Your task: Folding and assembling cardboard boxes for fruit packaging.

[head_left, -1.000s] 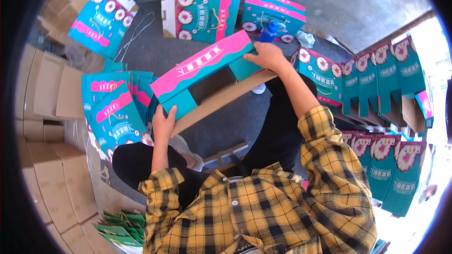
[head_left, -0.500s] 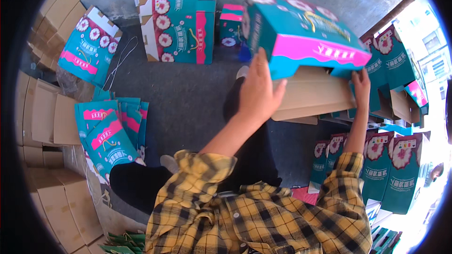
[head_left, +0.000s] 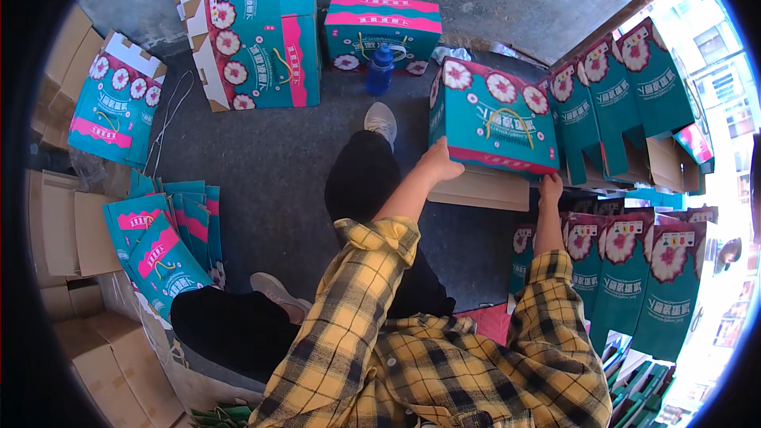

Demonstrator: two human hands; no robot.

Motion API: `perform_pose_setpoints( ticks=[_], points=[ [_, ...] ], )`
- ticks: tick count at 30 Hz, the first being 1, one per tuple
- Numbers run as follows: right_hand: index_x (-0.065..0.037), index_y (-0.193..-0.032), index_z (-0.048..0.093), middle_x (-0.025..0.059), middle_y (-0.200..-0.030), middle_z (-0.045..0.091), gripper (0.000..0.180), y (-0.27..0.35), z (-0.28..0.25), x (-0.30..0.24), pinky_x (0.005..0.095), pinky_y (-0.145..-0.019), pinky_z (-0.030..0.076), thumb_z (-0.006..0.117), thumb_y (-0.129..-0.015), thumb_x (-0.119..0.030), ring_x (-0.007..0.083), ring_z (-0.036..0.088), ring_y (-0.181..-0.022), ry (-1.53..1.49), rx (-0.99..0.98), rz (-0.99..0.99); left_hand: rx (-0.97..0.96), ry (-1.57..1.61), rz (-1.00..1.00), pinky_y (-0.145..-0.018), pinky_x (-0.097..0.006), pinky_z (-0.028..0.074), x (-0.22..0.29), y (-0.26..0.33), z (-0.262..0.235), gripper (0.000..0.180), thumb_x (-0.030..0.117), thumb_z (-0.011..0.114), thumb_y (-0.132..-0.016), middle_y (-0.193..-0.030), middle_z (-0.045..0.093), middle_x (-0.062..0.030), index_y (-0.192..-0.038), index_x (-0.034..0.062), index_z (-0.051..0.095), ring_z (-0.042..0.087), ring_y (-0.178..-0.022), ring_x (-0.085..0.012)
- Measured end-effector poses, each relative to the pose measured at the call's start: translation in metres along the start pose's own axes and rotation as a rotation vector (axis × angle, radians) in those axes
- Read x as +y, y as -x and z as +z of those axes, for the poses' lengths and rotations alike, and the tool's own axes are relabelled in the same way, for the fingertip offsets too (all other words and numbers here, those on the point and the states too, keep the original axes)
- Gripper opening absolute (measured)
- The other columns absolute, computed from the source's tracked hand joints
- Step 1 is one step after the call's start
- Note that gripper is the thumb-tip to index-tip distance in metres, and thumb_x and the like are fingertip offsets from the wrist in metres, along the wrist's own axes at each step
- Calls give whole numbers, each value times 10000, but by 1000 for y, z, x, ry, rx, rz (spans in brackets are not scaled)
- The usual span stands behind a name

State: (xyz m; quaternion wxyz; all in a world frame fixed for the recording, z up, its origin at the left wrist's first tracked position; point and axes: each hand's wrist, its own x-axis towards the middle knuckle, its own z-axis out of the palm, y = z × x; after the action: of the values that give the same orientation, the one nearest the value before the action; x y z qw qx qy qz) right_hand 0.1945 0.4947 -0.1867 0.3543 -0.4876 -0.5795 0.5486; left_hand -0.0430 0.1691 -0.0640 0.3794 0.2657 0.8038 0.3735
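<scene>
A teal and pink cardboard gift box (head_left: 479,131) with a yellow cord handle is in front of me to the right, beside a row of similar boxes. Its near end is open, with a bare brown flap (head_left: 479,189) hanging out toward me. My left hand (head_left: 438,165) grips the box's near left corner, thumb stretched along the edge. At the near right corner my right hand (head_left: 551,189) is closed on the edge; some of its fingertips are hidden behind the cardboard.
Half-open boxes (head_left: 606,103) and upright ones (head_left: 630,269) line the right side. By the back wall are stacked flat cartons (head_left: 269,47), a closed gift box (head_left: 384,20) and a blue bottle (head_left: 380,71). Flattened boxes (head_left: 162,246) and brown cartons (head_left: 119,357) lie left.
Both hands have brought the box down and nearer the row on the right. It has tipped so its broad printed face shows more. The bottle and back box have come into clear view.
</scene>
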Motion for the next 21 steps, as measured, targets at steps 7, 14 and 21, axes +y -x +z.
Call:
perform_pose_setpoints(
  ticks=[7,14,21],
  points=[
    [-80,-1122,547,148,-974,573,581,102,68,21,411,-711,534,696,-790,-533,290,593,-829,-330,-4,504,282,33,54,-985,-418,409,12,16,-7,495,193,554,-819,-1214,554,-282,-1244,-55,493,528,-1154,-392],
    [-72,-1381,381,225,-1358,383,977,115,143,-28,519,-995,374,648,-701,-721,374,454,-1172,-404,-127,637,446,227,522,-878,-346,489,37,88,-24,364,47,581,-855,-1199,573,-233,-1207,-23,526,626,-1021,-291],
    [-105,-1365,411,195,-1301,451,937,61,141,-28,557,-980,362,607,-712,-748,360,461,-1173,-431,-120,567,578,-194,549,-931,-366,464,-20,264,-87,309,-50,546,-810,-1212,573,-204,-1111,-8,602,598,-1074,-321]
  ],
)
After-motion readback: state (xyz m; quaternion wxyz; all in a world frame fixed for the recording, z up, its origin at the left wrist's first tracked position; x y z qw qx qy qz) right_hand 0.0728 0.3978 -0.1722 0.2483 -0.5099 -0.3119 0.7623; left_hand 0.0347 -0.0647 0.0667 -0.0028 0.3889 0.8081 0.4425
